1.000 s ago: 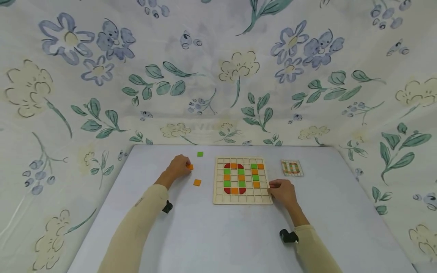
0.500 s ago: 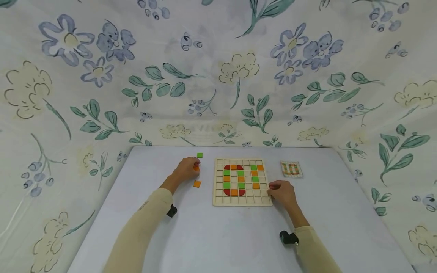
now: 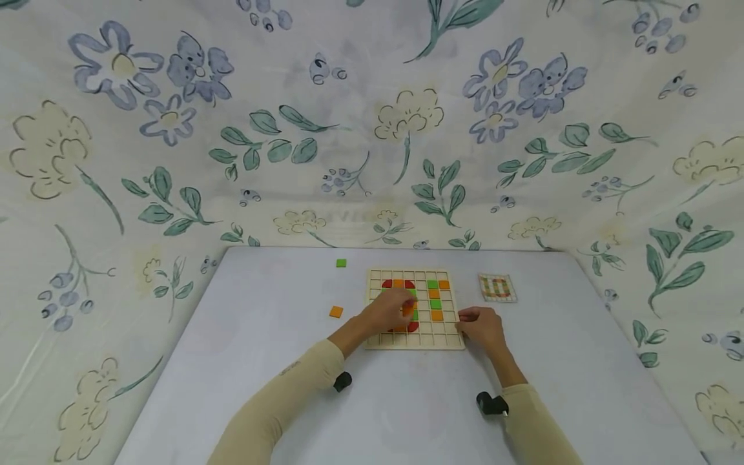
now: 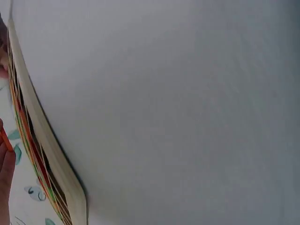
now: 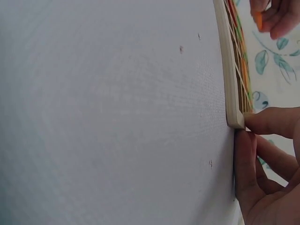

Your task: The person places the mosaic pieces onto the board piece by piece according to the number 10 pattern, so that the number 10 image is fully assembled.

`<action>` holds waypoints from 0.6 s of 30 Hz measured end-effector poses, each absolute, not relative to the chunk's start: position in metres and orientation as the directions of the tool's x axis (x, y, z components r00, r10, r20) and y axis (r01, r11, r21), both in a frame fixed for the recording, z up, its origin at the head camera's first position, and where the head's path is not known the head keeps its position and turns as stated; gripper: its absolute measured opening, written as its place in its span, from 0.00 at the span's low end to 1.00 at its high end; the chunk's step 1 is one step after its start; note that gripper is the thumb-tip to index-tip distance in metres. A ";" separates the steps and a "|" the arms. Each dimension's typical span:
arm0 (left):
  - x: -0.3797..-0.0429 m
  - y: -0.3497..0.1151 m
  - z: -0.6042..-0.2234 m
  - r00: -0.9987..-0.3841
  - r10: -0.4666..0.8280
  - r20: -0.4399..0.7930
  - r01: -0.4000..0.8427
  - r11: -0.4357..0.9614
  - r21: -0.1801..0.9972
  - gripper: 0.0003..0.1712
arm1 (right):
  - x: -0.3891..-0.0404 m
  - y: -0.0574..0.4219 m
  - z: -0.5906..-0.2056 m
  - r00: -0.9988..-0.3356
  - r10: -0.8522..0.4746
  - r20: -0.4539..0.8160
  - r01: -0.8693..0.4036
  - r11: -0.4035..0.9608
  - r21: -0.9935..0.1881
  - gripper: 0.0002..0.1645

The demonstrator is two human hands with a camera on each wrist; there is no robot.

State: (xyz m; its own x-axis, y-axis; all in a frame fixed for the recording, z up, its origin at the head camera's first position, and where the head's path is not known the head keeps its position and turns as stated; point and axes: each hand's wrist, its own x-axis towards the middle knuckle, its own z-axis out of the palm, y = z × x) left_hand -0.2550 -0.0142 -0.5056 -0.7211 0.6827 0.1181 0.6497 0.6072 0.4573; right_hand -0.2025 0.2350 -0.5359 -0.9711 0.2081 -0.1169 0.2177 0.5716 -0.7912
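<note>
A square wooden grid board point(image 3: 427, 342) lies on the table, with red, green and orange tiles set in its cells. Over its left half my left hand point(image 3: 388, 310) pinches an orange tile point(image 5: 258, 20), raised above the board in the right wrist view. The hand covers part of the left tile pattern. My right hand point(image 3: 481, 325) grips the board's right edge near the front corner, thumb on the top rim and fingers against the side, as the right wrist view shows. Further right on the board, a column of green and orange tiles point(image 3: 435, 304) stays visible.
On the white table point(image 3: 372, 413), a loose orange tile point(image 3: 336, 312) lies left of the board and a green tile point(image 3: 341, 263) behind it. A small patterned card point(image 3: 496, 288) lies to the board's right. Flowered cloth point(image 3: 349, 161) hangs behind the table.
My left hand has picked up an orange tile left of the board and carried it rightward over the board. The right hand has stayed at the board's edge.
</note>
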 end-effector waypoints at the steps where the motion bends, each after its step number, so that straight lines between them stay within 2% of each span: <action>1: -0.252 -0.008 -0.507 -0.713 0.693 0.107 0.655 0.603 0.455 0.21 | -0.203 0.235 -0.536 -0.970 0.208 -0.122 0.222 0.570 -0.791 0.15; 8: -0.241 0.017 -0.511 -0.685 0.724 0.083 0.677 0.590 0.441 0.20 | -0.202 0.234 -0.535 -0.972 0.208 -0.108 0.211 0.575 -0.790 0.15; 18: -0.238 0.025 -0.513 -0.671 0.739 0.060 0.691 0.595 0.410 0.18 | -0.202 0.235 -0.535 -0.974 0.199 -0.111 0.209 0.580 -0.788 0.14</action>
State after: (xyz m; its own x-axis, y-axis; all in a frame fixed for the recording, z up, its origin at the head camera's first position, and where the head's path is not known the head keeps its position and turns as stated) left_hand -0.2383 0.0253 -0.5127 -0.6714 0.7387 0.0595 0.6912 0.5951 0.4100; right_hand -0.2025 0.2346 -0.5351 -0.9736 0.1991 -0.1113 0.2086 0.5796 -0.7878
